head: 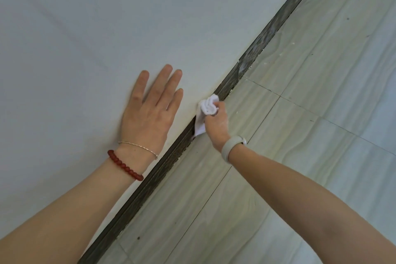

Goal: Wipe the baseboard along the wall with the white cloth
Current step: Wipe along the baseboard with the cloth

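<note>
Wiping mid-run, head view: my right hand [216,123] grips the bunched white cloth [204,113], pressed on the dark baseboard [150,180] — left hand [150,111] flat, fingers spread on the wall [85,28] beside it. Ahead of the cloth the strip looks dusty, whitish — I judge most of it is left.

2 bare forearms, no sleeves, left wrist [130,157] with 1 red bead bracelet [125,165] and 1 thin silver chain [139,148], right wrist [232,148] with 1 pale grey band [229,148]
</note>
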Available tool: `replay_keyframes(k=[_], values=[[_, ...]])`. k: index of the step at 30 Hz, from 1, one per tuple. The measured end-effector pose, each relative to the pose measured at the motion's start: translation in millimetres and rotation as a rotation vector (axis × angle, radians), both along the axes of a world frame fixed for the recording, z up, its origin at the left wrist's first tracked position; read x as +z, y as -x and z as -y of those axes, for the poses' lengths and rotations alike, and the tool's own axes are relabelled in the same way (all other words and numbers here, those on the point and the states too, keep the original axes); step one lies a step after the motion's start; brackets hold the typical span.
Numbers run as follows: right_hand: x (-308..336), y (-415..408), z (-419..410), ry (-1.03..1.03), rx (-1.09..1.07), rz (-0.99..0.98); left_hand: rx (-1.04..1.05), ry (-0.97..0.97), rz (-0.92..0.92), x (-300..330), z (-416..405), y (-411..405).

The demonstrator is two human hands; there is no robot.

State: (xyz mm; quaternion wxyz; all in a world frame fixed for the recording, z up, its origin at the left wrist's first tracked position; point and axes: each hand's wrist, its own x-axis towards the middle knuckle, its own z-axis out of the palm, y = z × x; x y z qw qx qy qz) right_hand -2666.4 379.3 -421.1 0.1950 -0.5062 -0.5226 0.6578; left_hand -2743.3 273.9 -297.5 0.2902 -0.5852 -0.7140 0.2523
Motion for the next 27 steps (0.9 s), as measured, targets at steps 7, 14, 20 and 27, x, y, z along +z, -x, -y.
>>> replay_keyframes(k=[7, 14, 20, 27], values=[[8, -3, -114, 0.016, -0.448, -0.188, -0.06, -0.032, -0.033, -4, 1, -2], [11, -34, -100, -0.083, -0.268, 0.066, -0.008, 0.073, -0.013, 1, -27, -14], [5, -9, -58, -0.028, 0.042, 0.034, 0.104, 0.175, 0.015, 7, -84, -21], [4, 12, -139, 0.065, -0.207, -0.036, 0.03, 0.057, -0.052, -2, -87, -16]])
